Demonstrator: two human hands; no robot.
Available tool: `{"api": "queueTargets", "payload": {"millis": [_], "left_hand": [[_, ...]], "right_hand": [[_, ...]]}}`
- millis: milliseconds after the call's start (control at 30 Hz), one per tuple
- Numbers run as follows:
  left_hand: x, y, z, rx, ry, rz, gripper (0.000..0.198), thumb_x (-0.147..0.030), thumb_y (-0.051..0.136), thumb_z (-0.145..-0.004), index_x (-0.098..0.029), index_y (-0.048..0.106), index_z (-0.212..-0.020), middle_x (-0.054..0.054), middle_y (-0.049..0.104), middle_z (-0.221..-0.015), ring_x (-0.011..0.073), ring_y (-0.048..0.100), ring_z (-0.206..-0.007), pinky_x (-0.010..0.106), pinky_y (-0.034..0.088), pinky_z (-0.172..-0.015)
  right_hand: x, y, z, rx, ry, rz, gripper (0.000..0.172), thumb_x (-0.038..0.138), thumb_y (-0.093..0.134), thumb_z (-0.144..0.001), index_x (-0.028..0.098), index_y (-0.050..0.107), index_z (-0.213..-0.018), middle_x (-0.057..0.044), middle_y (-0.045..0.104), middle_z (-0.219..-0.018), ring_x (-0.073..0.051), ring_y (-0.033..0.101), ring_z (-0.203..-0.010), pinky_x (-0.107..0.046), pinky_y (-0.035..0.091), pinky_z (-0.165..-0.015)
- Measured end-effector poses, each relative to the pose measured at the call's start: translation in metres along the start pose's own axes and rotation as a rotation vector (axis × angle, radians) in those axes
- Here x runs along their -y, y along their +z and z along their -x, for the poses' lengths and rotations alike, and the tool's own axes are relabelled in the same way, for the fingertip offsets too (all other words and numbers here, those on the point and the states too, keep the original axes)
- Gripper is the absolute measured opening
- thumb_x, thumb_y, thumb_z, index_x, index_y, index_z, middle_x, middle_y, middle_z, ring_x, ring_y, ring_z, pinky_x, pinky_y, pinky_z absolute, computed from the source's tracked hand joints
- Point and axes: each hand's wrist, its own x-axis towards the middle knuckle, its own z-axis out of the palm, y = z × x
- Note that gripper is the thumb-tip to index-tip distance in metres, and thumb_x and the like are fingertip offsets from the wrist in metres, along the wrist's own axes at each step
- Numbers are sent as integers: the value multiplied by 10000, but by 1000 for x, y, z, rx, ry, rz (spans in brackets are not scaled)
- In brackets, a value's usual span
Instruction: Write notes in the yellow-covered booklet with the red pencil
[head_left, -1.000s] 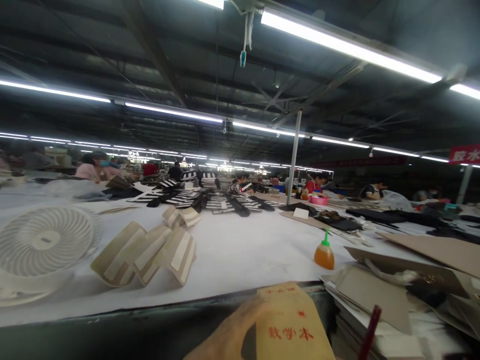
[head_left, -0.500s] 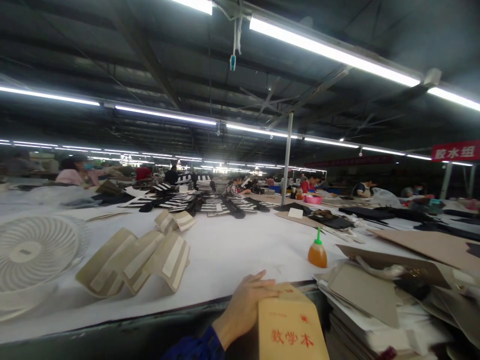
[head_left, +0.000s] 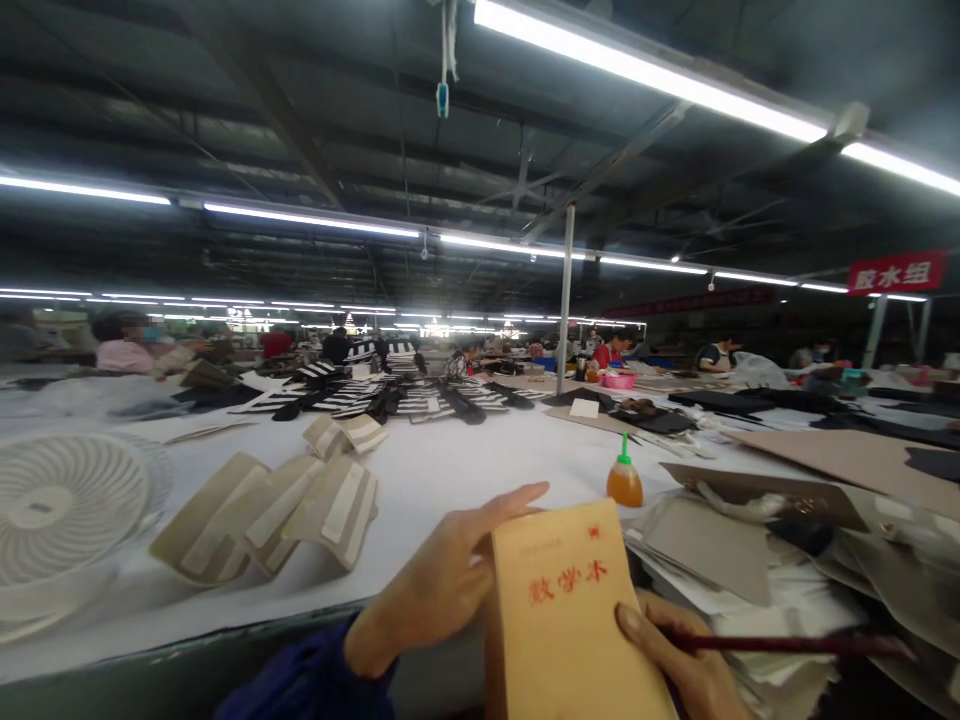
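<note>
A tan notebook [head_left: 562,610] with red characters on its cover is raised in front of me at the bottom centre. My left hand [head_left: 435,580], in a blue sleeve, grips its upper left edge with the forefinger stretched along the top. My right hand [head_left: 679,660] presses the cover's lower right with the thumb and also holds a dark red pen [head_left: 787,645] that points to the right.
A long white table [head_left: 480,480] carries a white fan [head_left: 60,520] at left, beige folded pieces [head_left: 277,510], an orange glue bottle [head_left: 624,478] and stacked card sheets [head_left: 750,560] at right. Striped and black pieces lie farther back. Several people work at distant tables.
The notebook has risen from the table's front edge toward me. My right hand with the pen has come into view and now steadies the cover.
</note>
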Motion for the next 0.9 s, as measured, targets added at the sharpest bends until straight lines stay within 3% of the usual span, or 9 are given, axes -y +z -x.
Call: {"api": "queueTargets", "payload": {"millis": [67,167,233,333,433,533,733,800,900], "left_hand": [[18,-21,2,52,-49,130,487,-245,522,-892,-367,417,-1352,-24,452,-1406,140,442,-1271,233,375,-1050],[55,-51,3,-2,-154,282,552,-261,635,-808,-288,467,-1333,57,548,-1308,216,511,-1200,312,446,-973],[84,-66,1,-71,-188,403,523,-333,630,-797,-209,518,-1292,117,558,-1278,274,530,-1157,376,484,-901],[134,-81,-2,-227,-304,361,462,-323,709,-713,-112,628,-1117,156,617,-1131,252,601,-978,357,502,-798],[185,-87,0,-321,-386,377,434,-288,726,-638,-66,647,-1003,149,645,-992,219,617,-842,355,495,-752],[218,-89,6,-396,-451,392,425,-211,707,-583,-56,636,-972,145,647,-966,218,623,-841,346,480,-769],[225,-91,12,-406,-403,441,491,-286,683,-693,-80,570,-1124,171,636,-1055,256,626,-953,392,483,-850],[221,-92,12,-393,-394,429,467,-314,673,-720,-80,585,-1115,182,617,-1117,260,605,-1011,381,477,-869],[217,-91,13,-382,-403,364,407,-227,642,-705,-88,626,-1087,155,642,-1077,227,612,-950,346,462,-849]], "right_hand": [[4,6,-23,46,8,-8,432,557,710,-671,135,617,-676,-35,620,-637,-123,529,-552,-216,370,-499],[1,17,-65,150,-4,40,435,554,686,-700,128,598,-680,-51,639,-659,-122,544,-548,-223,372,-505],[-4,27,-93,186,-36,191,471,595,618,-736,125,613,-709,-79,662,-703,-144,565,-574,-241,381,-514],[-14,35,-129,124,-104,446,555,663,522,-761,126,628,-672,-65,617,-635,-147,517,-549,-262,343,-505],[-28,28,-153,27,-184,562,606,672,441,-798,120,677,-877,-9,508,-546,-150,456,-534,-287,342,-549],[-38,8,-158,42,-259,620,641,652,354,-845,132,600,-1128,10,492,-587,-161,473,-578,-295,367,-590],[-40,-13,-129,233,-263,797,512,586,579,-773,171,637,-1067,-7,594,-677,-191,552,-672,-313,426,-657],[-41,-10,-124,370,-207,724,535,506,716,-687,189,630,-1110,-42,677,-906,-236,609,-879,-322,465,-792],[-41,-5,-126,506,-163,645,511,411,739,-702,228,625,-1166,-46,617,-1223,-257,517,-1177,-298,397,-992]]}}
